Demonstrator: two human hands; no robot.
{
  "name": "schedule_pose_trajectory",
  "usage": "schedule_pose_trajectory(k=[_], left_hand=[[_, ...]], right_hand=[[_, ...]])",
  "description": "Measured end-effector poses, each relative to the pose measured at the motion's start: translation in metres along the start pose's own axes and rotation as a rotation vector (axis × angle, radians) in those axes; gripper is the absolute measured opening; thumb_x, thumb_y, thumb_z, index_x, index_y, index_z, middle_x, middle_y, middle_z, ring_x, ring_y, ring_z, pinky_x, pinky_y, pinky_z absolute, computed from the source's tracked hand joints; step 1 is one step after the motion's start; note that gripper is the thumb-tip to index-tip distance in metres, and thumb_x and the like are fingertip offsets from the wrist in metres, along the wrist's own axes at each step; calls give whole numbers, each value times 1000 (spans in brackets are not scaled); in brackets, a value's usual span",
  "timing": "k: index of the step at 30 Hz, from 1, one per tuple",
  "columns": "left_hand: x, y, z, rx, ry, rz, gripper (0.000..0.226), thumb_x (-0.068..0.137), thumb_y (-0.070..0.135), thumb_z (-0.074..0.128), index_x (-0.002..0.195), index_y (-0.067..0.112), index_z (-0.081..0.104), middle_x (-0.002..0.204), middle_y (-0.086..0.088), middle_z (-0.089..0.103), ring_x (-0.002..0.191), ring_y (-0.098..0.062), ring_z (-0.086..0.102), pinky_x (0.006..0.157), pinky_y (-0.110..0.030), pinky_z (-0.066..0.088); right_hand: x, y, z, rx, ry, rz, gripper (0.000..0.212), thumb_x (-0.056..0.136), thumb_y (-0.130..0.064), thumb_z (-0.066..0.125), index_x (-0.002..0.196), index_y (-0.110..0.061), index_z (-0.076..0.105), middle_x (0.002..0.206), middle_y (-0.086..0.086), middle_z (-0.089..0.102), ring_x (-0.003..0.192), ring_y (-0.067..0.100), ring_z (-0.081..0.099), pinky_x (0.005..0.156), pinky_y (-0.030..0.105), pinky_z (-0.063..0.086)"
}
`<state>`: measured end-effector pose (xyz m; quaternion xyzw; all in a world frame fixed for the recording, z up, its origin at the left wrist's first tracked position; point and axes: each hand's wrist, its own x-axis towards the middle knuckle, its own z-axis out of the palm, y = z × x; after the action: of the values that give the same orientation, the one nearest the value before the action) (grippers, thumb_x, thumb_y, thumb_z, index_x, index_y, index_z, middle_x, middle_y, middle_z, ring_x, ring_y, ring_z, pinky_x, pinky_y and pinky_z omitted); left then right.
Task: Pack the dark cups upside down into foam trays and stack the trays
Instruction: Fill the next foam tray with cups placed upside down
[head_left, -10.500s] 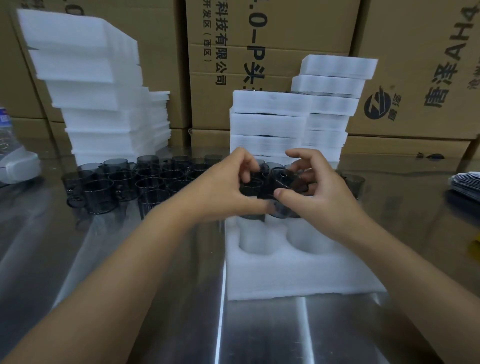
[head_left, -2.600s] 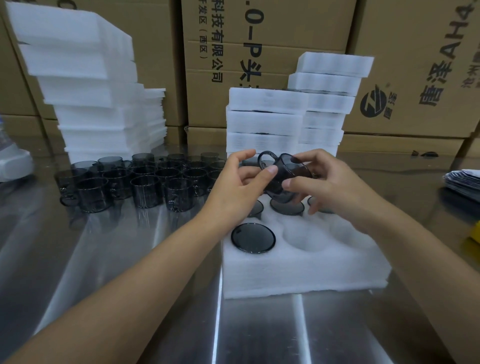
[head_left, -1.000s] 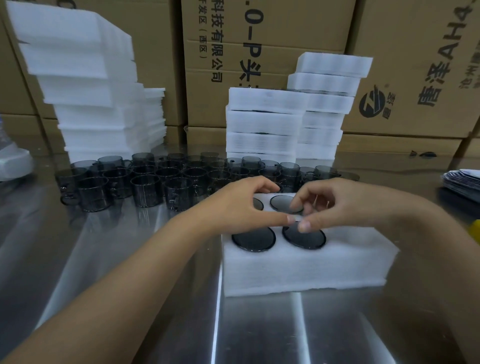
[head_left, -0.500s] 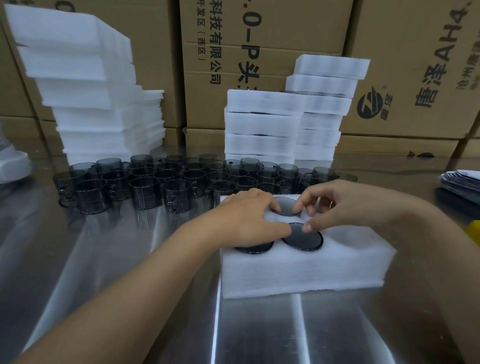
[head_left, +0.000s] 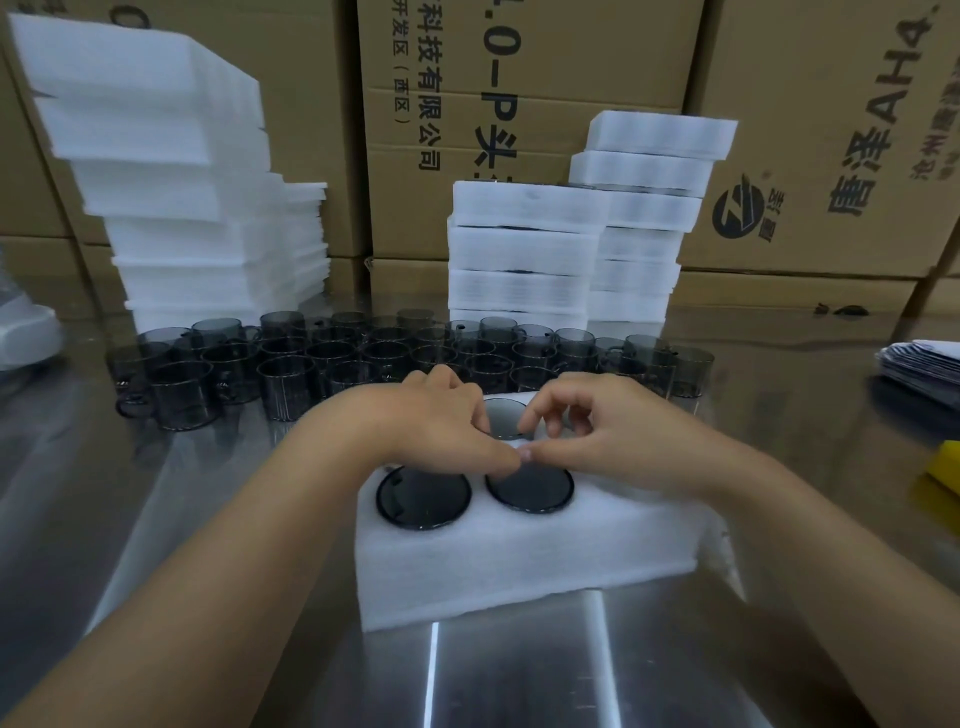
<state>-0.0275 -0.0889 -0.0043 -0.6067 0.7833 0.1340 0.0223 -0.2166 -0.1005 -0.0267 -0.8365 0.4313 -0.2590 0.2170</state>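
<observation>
A white foam tray (head_left: 519, 566) lies on the steel table in front of me. Dark cups sit upside down in its holes: one at the near left (head_left: 423, 498), one at the near middle (head_left: 530, 488), another behind (head_left: 501, 415). My left hand (head_left: 441, 431) and my right hand (head_left: 597, 431) rest on top of the tray, thumbs touching over the near middle cup. Both hands have loosely curled fingers and hold nothing. They hide the tray's far and right holes. Several loose dark cups (head_left: 332, 358) stand upright in rows behind the tray.
Filled foam trays stand in two stacks (head_left: 524, 249) at the back centre. A tall pile of foam pieces (head_left: 171, 182) rises at the back left. Cardboard boxes (head_left: 519, 78) wall the far edge. Flat packets (head_left: 924, 369) and a yellow object (head_left: 948, 467) lie at the right.
Earlier a cup was held above the tray; it now sits upside down in the near middle hole. Both hands stay pressed low on the tray top, thumbs together.
</observation>
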Motion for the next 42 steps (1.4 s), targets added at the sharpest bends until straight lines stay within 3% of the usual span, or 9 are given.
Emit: schedule_pose_trajectory(k=[4, 6, 8, 11, 18, 25, 30, 39, 42], left_hand=[[12, -14, -2, -200, 142, 39, 55, 77, 71, 52, 118, 35, 49, 131, 6, 35, 126, -18, 34, 96, -34, 35], [23, -22, 1, -391, 330, 51, 52, 87, 62, 48, 128, 29, 48, 135, 5, 43, 125, -16, 41, 99, -33, 35], [32, -28, 9, -408, 441, 53, 41, 94, 51, 45, 126, 26, 50, 130, 4, 51, 115, -13, 48, 95, -30, 38], [38, -33, 18, -306, 429, 29, 37, 95, 50, 42, 124, 28, 53, 126, 5, 54, 109, -13, 52, 93, -33, 42], [43, -35, 17, -248, 353, -39, 53, 94, 55, 40, 138, 25, 43, 137, 3, 51, 119, -17, 50, 98, -36, 41], [44, -38, 19, -296, 517, -117, 28, 98, 29, 43, 122, 16, 50, 96, 2, 57, 81, -14, 54, 61, -26, 39], [41, -36, 18, -224, 655, -135, 24, 93, 20, 53, 114, 11, 61, 111, -7, 58, 94, -21, 53, 75, -27, 40], [29, -26, 12, -207, 1023, 91, 19, 90, 20, 61, 107, 11, 63, 105, -1, 50, 83, -19, 56, 75, -27, 45], [26, -18, 12, -221, 1052, 161, 16, 89, 21, 63, 103, 12, 64, 100, 6, 48, 79, -13, 53, 70, -21, 40]], right_hand=[[0, -2, 1, -4, 38, 0, 27, 66, -58, 68, 78, -34, 70, 67, -16, 57, 59, 0, 44, 60, 21, 39], [0, -1, 1, -1, 31, 9, 20, 71, -53, 71, 78, -34, 69, 68, -16, 58, 60, 0, 45, 60, 19, 39], [-1, -1, 2, -12, 21, 11, 15, 75, -50, 72, 79, -35, 69, 71, -15, 58, 61, -1, 46, 60, 16, 39], [0, -1, 3, -36, 18, 14, 13, 77, -50, 70, 79, -37, 68, 75, -14, 58, 62, -2, 47, 60, 15, 38], [1, 1, 5, -38, 27, 7, 12, 79, -47, 70, 80, -35, 68, 74, -13, 57, 62, -2, 46, 60, 14, 37], [1, 2, 6, -25, 30, 8, 12, 79, -48, 69, 79, -36, 68, 74, -14, 57, 61, -1, 45, 62, 19, 40], [1, 2, 5, -29, 30, 15, 11, 79, -48, 69, 80, -37, 67, 73, -17, 56, 60, -2, 46, 58, 13, 39], [2, 2, 3, -29, 114, 31, 11, 84, -43, 66, 79, -34, 68, 65, -19, 57, 57, -3, 47, 55, 12, 36], [4, 4, 0, 153, 234, 63, 7, 87, -35, 66, 82, -30, 69, 70, -16, 65, 59, -5, 55, 57, 10, 43]])
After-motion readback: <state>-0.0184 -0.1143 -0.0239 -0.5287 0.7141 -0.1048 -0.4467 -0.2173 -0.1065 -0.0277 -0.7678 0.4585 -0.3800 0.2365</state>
